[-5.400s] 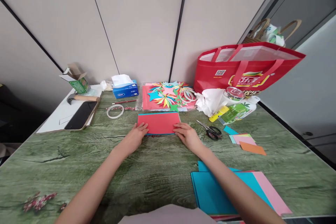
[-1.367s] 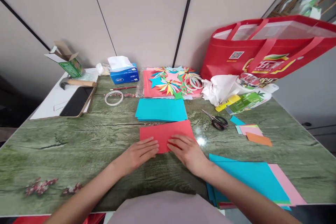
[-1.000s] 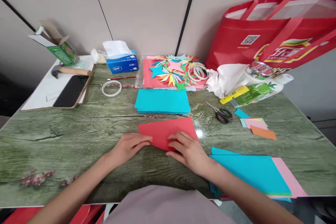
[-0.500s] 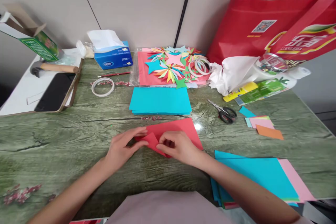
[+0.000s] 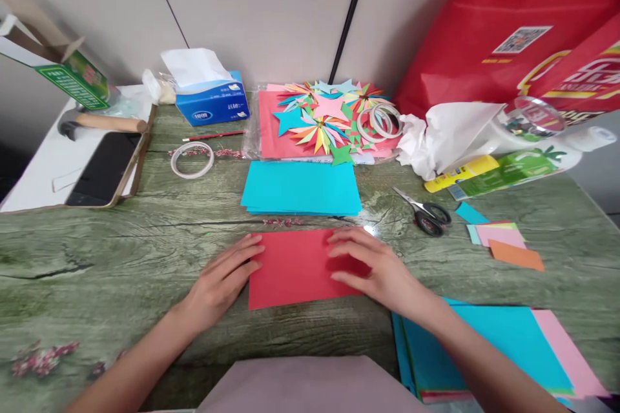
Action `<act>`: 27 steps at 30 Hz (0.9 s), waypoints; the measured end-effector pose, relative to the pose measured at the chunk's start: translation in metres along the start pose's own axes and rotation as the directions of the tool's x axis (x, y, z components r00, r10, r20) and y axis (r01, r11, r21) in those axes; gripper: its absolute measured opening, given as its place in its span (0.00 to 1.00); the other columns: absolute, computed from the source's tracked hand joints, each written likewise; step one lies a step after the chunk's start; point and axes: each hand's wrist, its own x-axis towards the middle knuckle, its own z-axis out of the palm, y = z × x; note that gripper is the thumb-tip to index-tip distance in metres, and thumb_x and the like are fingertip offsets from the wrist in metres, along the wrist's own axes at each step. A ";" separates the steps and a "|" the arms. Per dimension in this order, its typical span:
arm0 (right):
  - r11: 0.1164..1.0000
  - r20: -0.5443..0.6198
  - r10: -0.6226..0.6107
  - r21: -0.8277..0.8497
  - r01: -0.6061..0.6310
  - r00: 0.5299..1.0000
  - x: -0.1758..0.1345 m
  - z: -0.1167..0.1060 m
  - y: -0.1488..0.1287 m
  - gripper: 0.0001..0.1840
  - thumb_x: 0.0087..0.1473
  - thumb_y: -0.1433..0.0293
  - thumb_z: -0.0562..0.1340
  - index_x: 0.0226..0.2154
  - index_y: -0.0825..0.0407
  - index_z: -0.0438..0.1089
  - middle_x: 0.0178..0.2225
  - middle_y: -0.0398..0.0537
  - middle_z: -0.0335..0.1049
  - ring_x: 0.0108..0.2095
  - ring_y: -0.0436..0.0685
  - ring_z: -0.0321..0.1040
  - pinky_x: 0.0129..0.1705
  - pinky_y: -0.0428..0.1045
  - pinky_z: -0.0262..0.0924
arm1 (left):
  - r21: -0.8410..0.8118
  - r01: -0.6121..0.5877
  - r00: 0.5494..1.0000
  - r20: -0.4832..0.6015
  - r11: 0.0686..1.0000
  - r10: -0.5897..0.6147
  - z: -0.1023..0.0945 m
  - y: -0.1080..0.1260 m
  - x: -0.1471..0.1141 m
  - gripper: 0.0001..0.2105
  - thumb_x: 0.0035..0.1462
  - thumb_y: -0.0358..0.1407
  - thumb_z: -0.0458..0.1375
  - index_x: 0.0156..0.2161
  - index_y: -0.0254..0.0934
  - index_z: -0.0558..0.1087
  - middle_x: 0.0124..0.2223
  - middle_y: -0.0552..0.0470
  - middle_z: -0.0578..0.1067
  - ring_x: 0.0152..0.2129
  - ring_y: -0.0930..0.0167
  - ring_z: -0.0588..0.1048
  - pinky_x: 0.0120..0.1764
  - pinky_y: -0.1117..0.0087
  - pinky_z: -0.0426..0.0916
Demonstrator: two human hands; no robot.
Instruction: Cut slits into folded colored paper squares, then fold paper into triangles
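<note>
A red sheet of paper (image 5: 293, 271) lies flat on the table in front of me, its long side running left to right. My left hand (image 5: 223, 281) rests at its left edge, with the fingertips on the paper and the fingers apart. Over the right end of the sheet, my right hand (image 5: 372, 268) is spread, its fingers curved and the tips touching or just above the surface. Just beyond the sheet sits a stack of blue paper (image 5: 301, 187).
Scissors (image 5: 426, 211), paper scraps (image 5: 504, 235) and a glue stick (image 5: 462, 173) lie right. Paper stars (image 5: 329, 110), a tissue box (image 5: 210, 100) and a red bag (image 5: 465, 45) stand behind. Left are a tape roll (image 5: 192, 160), phone (image 5: 104, 168) and hammer (image 5: 104, 121). More blue sheets (image 5: 508, 342) lie near right.
The red paper's raised corner, pinched between both hands before, now lies flat, and the sheet sits straighter. My hands have moved apart to its two ends with fingers opened. The view shifted slightly.
</note>
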 end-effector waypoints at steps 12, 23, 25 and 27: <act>0.999 -0.098 -0.020 -0.040 0.016 0.995 -0.026 -0.017 0.030 0.18 0.56 0.79 0.49 0.43 0.48 0.66 0.47 0.51 0.65 0.51 0.57 0.60 0.51 0.57 0.58 | -0.054 0.165 0.978 -0.120 0.985 -0.170 0.002 0.001 0.006 0.11 0.54 0.20 0.51 0.40 0.35 0.69 0.49 0.41 0.72 0.49 0.64 0.68 0.49 0.59 0.66; 0.863 -0.157 0.325 0.453 -0.224 0.933 -0.029 -0.013 0.016 0.07 0.54 0.68 0.57 0.36 0.50 0.67 0.33 0.50 0.74 0.34 0.56 0.72 0.35 0.53 0.69 | -0.477 0.540 0.715 -0.175 0.694 -0.676 -0.007 0.019 0.023 0.05 0.50 0.32 0.58 0.35 0.39 0.68 0.21 0.59 0.75 0.15 0.73 0.74 0.20 0.73 0.70; 0.787 -0.181 0.390 0.575 -0.225 0.903 -0.028 -0.006 0.016 0.09 0.52 0.67 0.59 0.37 0.51 0.65 0.29 0.47 0.74 0.30 0.54 0.72 0.32 0.51 0.70 | -0.613 0.545 0.694 -0.052 0.572 -0.718 -0.008 0.021 0.027 0.11 0.51 0.32 0.58 0.41 0.37 0.67 0.20 0.60 0.74 0.12 0.74 0.72 0.16 0.74 0.68; 0.771 -0.200 0.388 0.605 -0.199 0.900 -0.026 -0.001 0.016 0.16 0.51 0.68 0.61 0.44 0.50 0.61 0.29 0.46 0.73 0.30 0.54 0.71 0.34 0.51 0.69 | -0.671 0.554 0.688 0.036 0.493 -0.725 -0.009 0.019 0.028 0.15 0.52 0.34 0.57 0.46 0.36 0.64 0.20 0.60 0.73 0.11 0.74 0.71 0.14 0.75 0.66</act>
